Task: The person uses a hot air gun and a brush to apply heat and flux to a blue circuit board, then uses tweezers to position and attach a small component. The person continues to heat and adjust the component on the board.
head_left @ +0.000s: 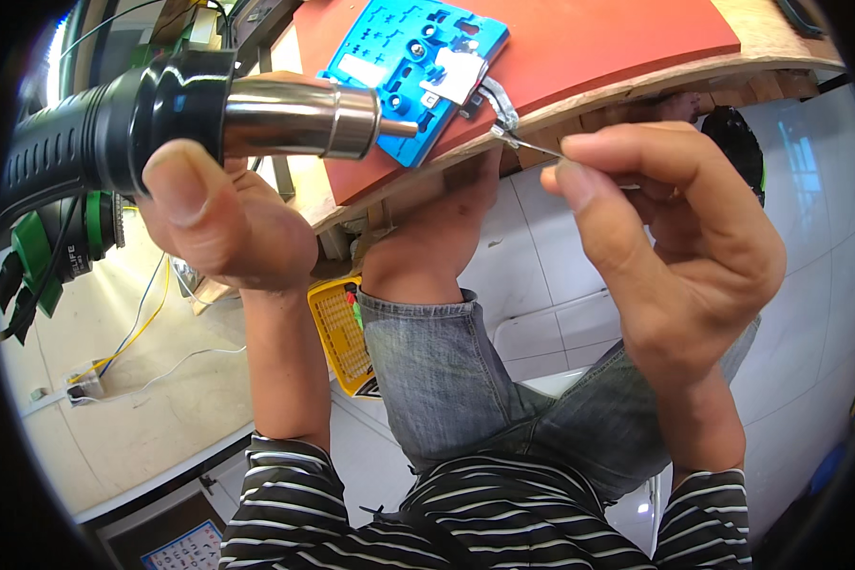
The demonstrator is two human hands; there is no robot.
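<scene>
Heat gun (299,116), clasped in your left hand (226,223), could, if lingering, warp the blue holder (401,71); your right hand (679,233) pinches a thin tool (538,148).

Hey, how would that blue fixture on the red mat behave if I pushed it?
The blue fixture looks rigid and slab-like, so it probably won't bend. Lying flat on the red mat, it'd likely slide, not roll.
</scene>
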